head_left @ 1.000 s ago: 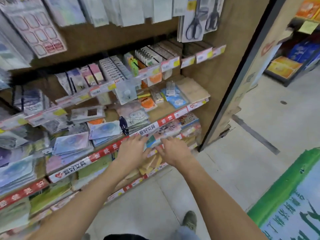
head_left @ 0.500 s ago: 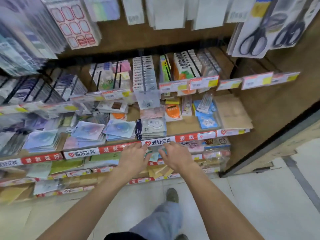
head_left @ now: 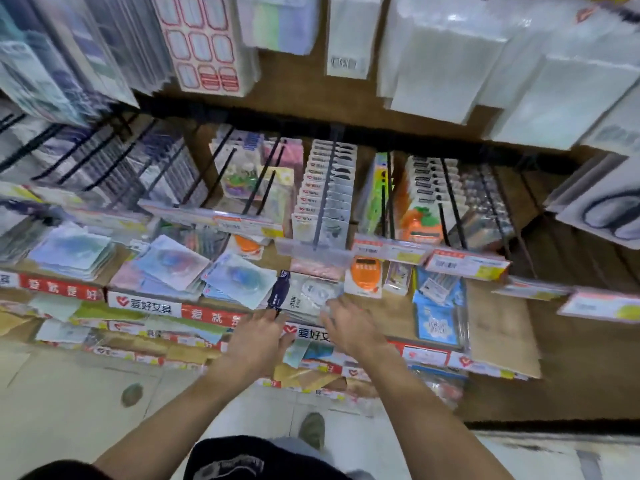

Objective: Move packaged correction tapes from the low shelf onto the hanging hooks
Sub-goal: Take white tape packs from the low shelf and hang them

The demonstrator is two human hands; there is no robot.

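A stack of packaged correction tapes (head_left: 304,296), grey-white cards with a dark blue spine, lies on the low shelf (head_left: 394,310) behind its red-and-white front strip. My left hand (head_left: 258,336) rests at the stack's left front corner, fingertips touching the dark spine. My right hand (head_left: 349,327) reaches the stack's right front edge, fingers spread on the top pack. Neither hand has lifted a pack. Above, black hanging hooks (head_left: 327,188) carry rows of similar carded packs.
More blue and pastel carded packs (head_left: 239,280) lie left of the stack; an orange calculator pack (head_left: 365,275) and blue packs (head_left: 436,306) lie right. A brown cardboard sheet (head_left: 498,327) overhangs the shelf's right end. Price tags (head_left: 464,265) line the hook fronts. The floor and my shoe (head_left: 311,429) are below.
Both hands rose from the shelf's front strip onto the stack of correction tapes. The camera swung left and tilted down, closer to the shelves.
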